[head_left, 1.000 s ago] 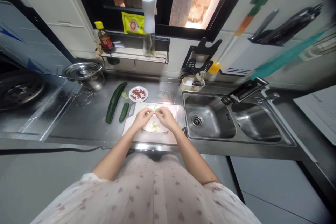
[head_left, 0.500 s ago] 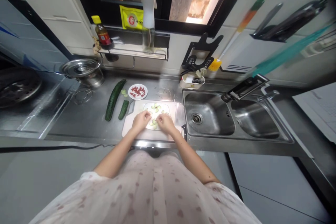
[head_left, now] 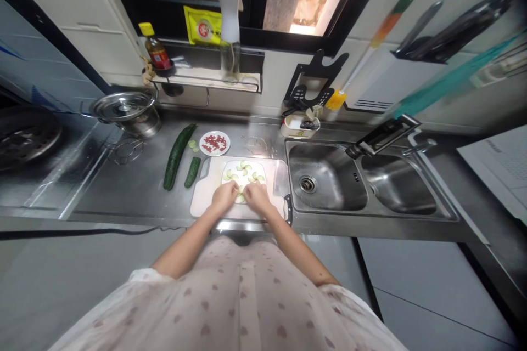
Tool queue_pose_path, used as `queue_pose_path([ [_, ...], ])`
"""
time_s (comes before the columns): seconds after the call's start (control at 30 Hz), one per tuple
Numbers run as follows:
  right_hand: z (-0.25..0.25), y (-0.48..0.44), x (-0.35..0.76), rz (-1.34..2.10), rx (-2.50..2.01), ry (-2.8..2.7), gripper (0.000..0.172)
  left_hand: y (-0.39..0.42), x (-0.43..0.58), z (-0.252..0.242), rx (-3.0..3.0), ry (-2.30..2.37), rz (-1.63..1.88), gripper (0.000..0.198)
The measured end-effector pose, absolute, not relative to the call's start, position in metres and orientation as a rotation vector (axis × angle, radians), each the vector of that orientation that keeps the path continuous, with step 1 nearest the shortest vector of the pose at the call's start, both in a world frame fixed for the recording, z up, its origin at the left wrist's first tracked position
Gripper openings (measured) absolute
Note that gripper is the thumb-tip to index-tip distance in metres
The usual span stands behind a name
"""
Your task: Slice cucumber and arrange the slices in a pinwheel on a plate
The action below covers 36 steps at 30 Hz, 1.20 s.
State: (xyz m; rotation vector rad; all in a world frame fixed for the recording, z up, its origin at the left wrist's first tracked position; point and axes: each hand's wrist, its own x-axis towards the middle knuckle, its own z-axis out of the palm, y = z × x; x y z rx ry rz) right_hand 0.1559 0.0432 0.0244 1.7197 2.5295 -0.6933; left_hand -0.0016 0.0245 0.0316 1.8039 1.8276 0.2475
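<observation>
A white plate (head_left: 249, 171) lies on the cutting board (head_left: 206, 197), with thin cucumber slices (head_left: 244, 168) set out on it in small fan-like groups. Over the group nearest to me, my left hand (head_left: 224, 197) comes in from the left, thumb and fingers pinched at a slice. Opposite it, my right hand (head_left: 257, 198) is also pinched at the slices, and the fingertips of both hands nearly meet. My fingers partly hide this group. A small plate of red chopped bits (head_left: 214, 143) stands behind the board.
Left of the board lie a long cucumber (head_left: 179, 157), a shorter cucumber piece (head_left: 192, 172) and several loose slices (head_left: 193, 146). A lidded steel pot (head_left: 127, 112) stands further left. The double sink (head_left: 329, 178) is on the right; a knife handle (head_left: 289, 209) edges the board.
Both hands have shifted slightly nearer to me and closer together over the front group of slices, uncovering the left and right groups. The view has moved a little.
</observation>
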Motion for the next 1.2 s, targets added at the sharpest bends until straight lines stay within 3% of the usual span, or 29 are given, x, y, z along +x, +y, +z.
queue_pose_path([
  [1.2, 0.035, 0.049, 0.156, -0.683, 1.750, 2.511, 0.021, 0.029, 0.006, 0.033, 1.768, 1.884, 0.175, 0.018],
])
